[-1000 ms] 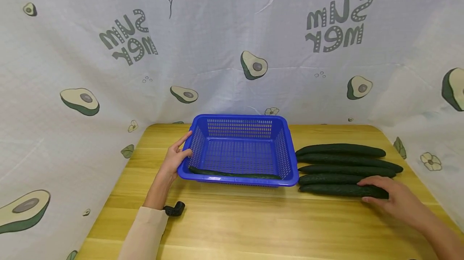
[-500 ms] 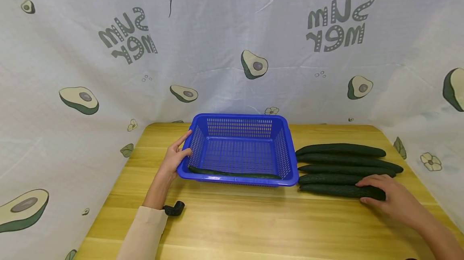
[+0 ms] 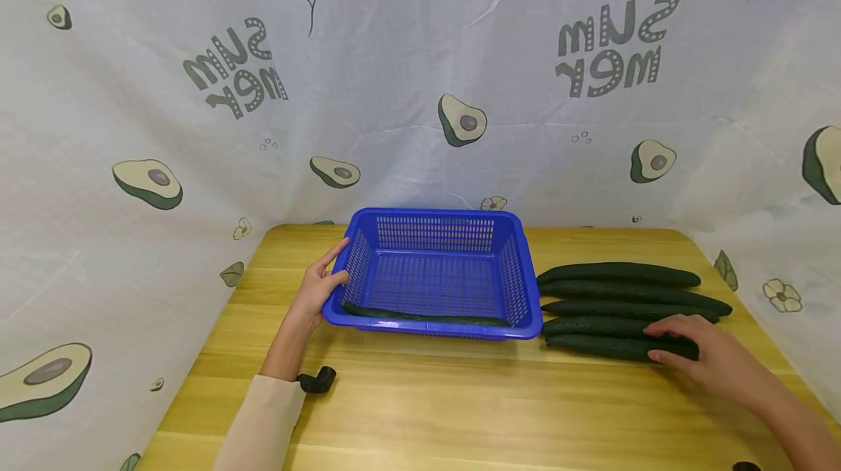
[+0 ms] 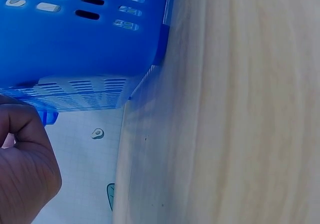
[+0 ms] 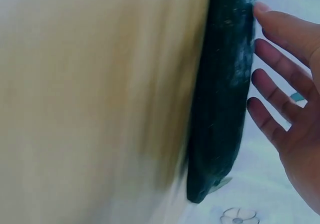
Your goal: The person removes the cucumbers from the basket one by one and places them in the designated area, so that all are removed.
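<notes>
My left hand (image 3: 317, 292) grips the left rim of a blue plastic basket (image 3: 430, 327), thumb over the rim; in the left wrist view the hand (image 4: 27, 169) is partly cut off beside the basket wall (image 4: 80, 49). One cucumber (image 3: 420, 316) lies along the basket's near inner side. To the right, several cucumbers (image 3: 617, 272) lie side by side on the table. Over the right end of the nearest cucumber (image 3: 604, 345) hovers my right hand (image 3: 706, 358). In the right wrist view, this hand (image 5: 295, 84) has spread, loosely bent fingers at the cucumber (image 5: 222, 94); whether they touch it I cannot tell.
The wooden table (image 3: 460, 405) extends in front of the basket. A white cloth (image 3: 394, 77) with avocado prints hangs behind and at both sides. A black wrist device (image 3: 317, 380) sits at my left cuff.
My right hand has shifted slightly left and its thumb has lifted higher over the nearest cucumber. That cucumber has turned a little. My left hand and the basket have stayed in place.
</notes>
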`<act>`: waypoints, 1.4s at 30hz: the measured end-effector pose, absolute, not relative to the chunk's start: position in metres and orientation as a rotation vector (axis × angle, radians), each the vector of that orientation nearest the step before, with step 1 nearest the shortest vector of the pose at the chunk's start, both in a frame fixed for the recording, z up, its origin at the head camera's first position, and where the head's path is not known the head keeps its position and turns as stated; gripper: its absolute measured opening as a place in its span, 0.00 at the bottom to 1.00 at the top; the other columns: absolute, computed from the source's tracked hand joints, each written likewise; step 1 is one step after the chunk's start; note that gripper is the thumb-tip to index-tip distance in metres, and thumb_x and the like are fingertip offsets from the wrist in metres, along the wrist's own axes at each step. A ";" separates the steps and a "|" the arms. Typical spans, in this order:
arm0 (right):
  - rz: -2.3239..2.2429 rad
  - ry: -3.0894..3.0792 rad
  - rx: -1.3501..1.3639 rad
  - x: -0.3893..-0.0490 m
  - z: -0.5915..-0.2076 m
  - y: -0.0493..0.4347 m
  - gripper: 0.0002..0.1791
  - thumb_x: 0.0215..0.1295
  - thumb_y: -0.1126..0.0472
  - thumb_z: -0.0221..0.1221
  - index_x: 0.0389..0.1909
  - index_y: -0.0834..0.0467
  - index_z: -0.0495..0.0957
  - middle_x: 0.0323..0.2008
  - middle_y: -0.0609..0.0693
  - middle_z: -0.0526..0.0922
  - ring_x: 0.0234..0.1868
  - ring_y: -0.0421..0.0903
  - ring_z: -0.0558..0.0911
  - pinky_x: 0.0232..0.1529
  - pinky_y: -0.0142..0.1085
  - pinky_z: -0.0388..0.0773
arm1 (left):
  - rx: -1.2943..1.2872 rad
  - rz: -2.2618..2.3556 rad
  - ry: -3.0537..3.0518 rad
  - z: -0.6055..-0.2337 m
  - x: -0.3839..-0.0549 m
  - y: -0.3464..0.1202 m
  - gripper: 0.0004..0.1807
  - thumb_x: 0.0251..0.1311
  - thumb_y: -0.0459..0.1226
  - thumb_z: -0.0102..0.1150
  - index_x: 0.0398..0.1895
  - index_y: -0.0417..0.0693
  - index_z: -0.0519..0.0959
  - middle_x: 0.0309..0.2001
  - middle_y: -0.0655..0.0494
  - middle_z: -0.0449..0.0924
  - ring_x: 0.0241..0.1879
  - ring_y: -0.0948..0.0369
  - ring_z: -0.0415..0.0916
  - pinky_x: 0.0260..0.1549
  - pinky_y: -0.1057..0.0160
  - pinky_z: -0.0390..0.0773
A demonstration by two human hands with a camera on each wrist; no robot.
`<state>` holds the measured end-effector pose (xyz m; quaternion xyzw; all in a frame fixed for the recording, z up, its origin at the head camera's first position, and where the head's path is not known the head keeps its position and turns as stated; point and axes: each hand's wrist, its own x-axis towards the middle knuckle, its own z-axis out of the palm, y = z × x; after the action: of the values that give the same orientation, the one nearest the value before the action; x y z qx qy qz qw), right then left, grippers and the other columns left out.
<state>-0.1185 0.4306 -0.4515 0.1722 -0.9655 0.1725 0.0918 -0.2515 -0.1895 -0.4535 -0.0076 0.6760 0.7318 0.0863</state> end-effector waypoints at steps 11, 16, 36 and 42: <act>0.605 -2.755 0.558 -0.153 -0.416 0.375 0.17 0.65 0.57 0.69 0.55 0.49 0.83 0.51 0.48 0.85 0.50 0.28 0.77 0.46 0.18 0.73 | -0.035 2.183 2.009 -0.456 -0.252 -0.192 0.43 0.61 0.24 0.54 0.78 0.69 0.65 0.67 0.33 0.73 0.39 0.52 0.86 0.33 0.57 0.89; 0.671 -2.727 0.596 -0.170 -0.401 0.333 0.17 0.69 0.56 0.66 0.57 0.50 0.82 0.53 0.49 0.86 0.50 0.45 0.83 0.49 0.23 0.76 | -0.045 2.173 2.014 -0.454 -0.251 -0.191 0.44 0.61 0.24 0.54 0.78 0.69 0.66 0.65 0.31 0.74 0.38 0.53 0.85 0.33 0.57 0.89; 1.004 -2.782 0.932 -0.215 -0.391 0.188 0.22 0.71 0.51 0.64 0.62 0.53 0.79 0.57 0.48 0.84 0.56 0.48 0.81 0.57 0.52 0.81 | -0.044 2.177 1.999 -0.452 -0.253 -0.191 0.44 0.61 0.25 0.55 0.78 0.69 0.66 0.66 0.32 0.75 0.37 0.53 0.87 0.32 0.59 0.89; 1.026 -2.843 1.007 -0.223 -0.396 0.159 0.26 0.70 0.49 0.64 0.64 0.56 0.78 0.58 0.52 0.83 0.57 0.53 0.81 0.58 0.52 0.80 | -0.031 2.197 1.981 -0.453 -0.252 -0.192 0.45 0.59 0.23 0.55 0.79 0.67 0.65 0.65 0.31 0.75 0.36 0.55 0.87 0.32 0.60 0.88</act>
<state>-0.2226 0.1588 -0.3962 0.3159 -0.8922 0.3219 -0.0219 -0.2518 -0.1917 -0.4531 -0.0105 0.6669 0.7394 0.0913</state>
